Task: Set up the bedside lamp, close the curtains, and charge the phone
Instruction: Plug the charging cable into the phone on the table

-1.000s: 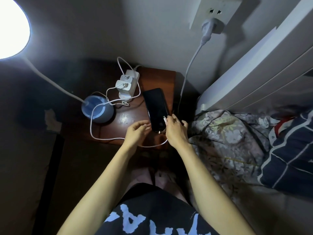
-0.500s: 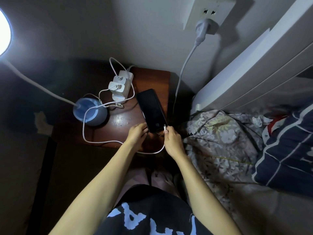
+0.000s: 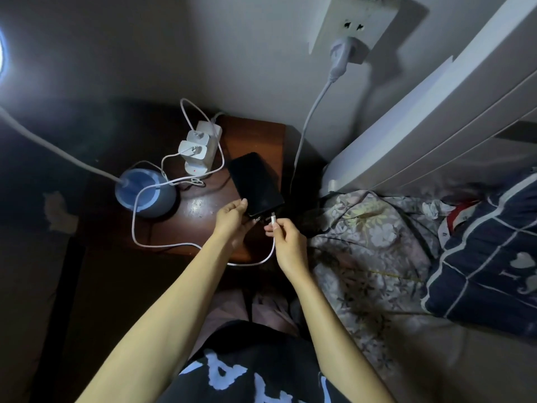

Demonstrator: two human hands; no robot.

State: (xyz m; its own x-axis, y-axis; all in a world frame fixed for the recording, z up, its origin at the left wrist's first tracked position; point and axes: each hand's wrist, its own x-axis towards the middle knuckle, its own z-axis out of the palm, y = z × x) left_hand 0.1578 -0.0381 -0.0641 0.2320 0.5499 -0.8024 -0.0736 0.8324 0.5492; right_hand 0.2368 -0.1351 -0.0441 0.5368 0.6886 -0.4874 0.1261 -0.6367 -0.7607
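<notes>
A black phone (image 3: 255, 181) lies screen-up on the dark wooden bedside table (image 3: 255, 135), its near end lifted in my left hand (image 3: 232, 219). My right hand (image 3: 286, 239) pinches the white plug of the charging cable (image 3: 162, 245) just below the phone's bottom edge; the plug tip sits a little apart from the port. The cable loops back over the table to a white power strip (image 3: 200, 149) with two chargers. The lamp's blue round base (image 3: 145, 193) stands at the table's left, and its lit head (image 3: 2, 53) glows at the far left edge.
A wall socket (image 3: 357, 24) above holds a white plug whose cord drops behind the table. The white headboard (image 3: 436, 112), a flowered sheet (image 3: 377, 242) and a dark blue checked pillow (image 3: 488, 257) lie to the right. My legs are below.
The view has shifted, so the lamp head slid toward the left edge. My right hand drew the cable plug slightly back and to the right of the phone's end. My left hand stays on the phone.
</notes>
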